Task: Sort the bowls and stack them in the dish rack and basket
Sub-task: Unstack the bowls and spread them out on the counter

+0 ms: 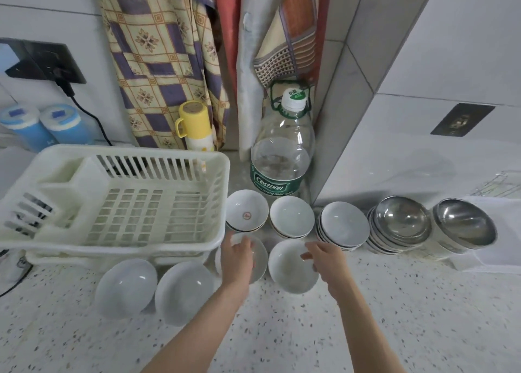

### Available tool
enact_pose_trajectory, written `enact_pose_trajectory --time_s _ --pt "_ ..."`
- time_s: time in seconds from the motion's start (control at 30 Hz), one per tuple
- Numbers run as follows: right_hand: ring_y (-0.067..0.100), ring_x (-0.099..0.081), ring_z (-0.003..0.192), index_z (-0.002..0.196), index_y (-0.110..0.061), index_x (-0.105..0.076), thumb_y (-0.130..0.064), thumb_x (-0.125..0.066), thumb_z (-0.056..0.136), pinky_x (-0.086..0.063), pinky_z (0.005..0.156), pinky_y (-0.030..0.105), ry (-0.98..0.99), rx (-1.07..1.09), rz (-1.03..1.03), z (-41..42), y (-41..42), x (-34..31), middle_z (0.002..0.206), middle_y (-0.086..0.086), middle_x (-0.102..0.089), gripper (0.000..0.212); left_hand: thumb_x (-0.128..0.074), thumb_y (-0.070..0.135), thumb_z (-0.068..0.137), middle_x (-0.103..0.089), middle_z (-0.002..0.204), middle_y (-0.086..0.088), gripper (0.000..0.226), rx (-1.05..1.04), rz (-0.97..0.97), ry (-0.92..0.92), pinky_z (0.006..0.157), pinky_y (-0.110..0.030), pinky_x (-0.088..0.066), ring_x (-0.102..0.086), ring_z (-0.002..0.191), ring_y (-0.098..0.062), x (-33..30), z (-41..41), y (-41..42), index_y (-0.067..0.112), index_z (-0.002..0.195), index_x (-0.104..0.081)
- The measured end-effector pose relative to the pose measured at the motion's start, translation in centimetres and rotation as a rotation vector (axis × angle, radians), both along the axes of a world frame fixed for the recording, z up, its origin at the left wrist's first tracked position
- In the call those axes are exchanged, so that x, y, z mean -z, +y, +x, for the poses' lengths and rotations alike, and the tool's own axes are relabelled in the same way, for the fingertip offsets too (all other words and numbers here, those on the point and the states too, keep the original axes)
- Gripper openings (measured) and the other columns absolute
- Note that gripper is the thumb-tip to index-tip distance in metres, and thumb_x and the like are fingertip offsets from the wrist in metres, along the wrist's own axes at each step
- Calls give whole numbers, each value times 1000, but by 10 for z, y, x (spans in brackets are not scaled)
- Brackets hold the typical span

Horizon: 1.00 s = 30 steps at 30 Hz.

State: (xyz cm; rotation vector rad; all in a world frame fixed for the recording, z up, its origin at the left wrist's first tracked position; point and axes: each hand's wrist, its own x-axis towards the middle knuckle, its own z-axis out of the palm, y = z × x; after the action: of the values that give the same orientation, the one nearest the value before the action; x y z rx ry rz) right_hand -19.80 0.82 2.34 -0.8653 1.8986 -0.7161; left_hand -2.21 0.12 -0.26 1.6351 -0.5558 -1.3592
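A cream plastic dish rack (112, 203) stands empty at the left of the counter. White bowls lie in front of it: two at the near left (127, 286) (184, 291), one (260, 255) under my left hand (238, 257), and one (290, 268) whose right rim my right hand (324, 260) touches with loosely curved fingers. My left hand hovers flat over its bowl. Behind stand three short stacks of white bowls (246, 210) (291, 217) (344, 226) and two stacks of steel bowls (400, 223) (465, 229).
A large clear water bottle (282, 152) stands behind the bowl stacks beside a tiled pillar. A yellow-capped flask (194, 127) and two blue-lidded jars (42, 124) sit behind the rack. A wire rack (504, 186) shows at the far right. A black cable runs down from the wall socket.
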Motion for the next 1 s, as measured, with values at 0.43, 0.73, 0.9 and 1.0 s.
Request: enact_pose_trajectory --time_s 0.43,0.73,0.9,1.0 --pt "31 -63 79 82 -4 -57 -22 -41 97 -50 73 35 192 -137 130 3 -53 31 93 16 -72 28 -50 8 99 -66 120 -23 53 -208 152 108 30 -13 -28 -49 31 -3 17 -16 -55 30 144 -32" --pt "13 -58 45 86 -2 -56 -12 -42 93 -43 49 22 110 25 138 15 -63 38 58 8 -69 18 -39 -7 93 -69 103 -21 59 -205 149 34 31 -15 -24 -65 58 -19 14 -16 -63 29 140 -41" --pt "13 -55 50 68 -10 -52 1 -44 81 -41 51 25 -16 199 86 22 -62 38 52 3 -68 19 -38 -10 91 -66 114 -15 63 -198 91 8 31 -16 -26 -70 66 -20 8 -18 -60 31 140 -42" --pt "17 -57 55 75 -7 -55 3 -44 79 -41 53 25 -68 279 56 27 -62 37 53 4 -68 16 -39 -9 92 -65 119 -17 61 -208 69 27 32 -16 -27 -70 67 -21 6 -18 -59 30 139 -43"
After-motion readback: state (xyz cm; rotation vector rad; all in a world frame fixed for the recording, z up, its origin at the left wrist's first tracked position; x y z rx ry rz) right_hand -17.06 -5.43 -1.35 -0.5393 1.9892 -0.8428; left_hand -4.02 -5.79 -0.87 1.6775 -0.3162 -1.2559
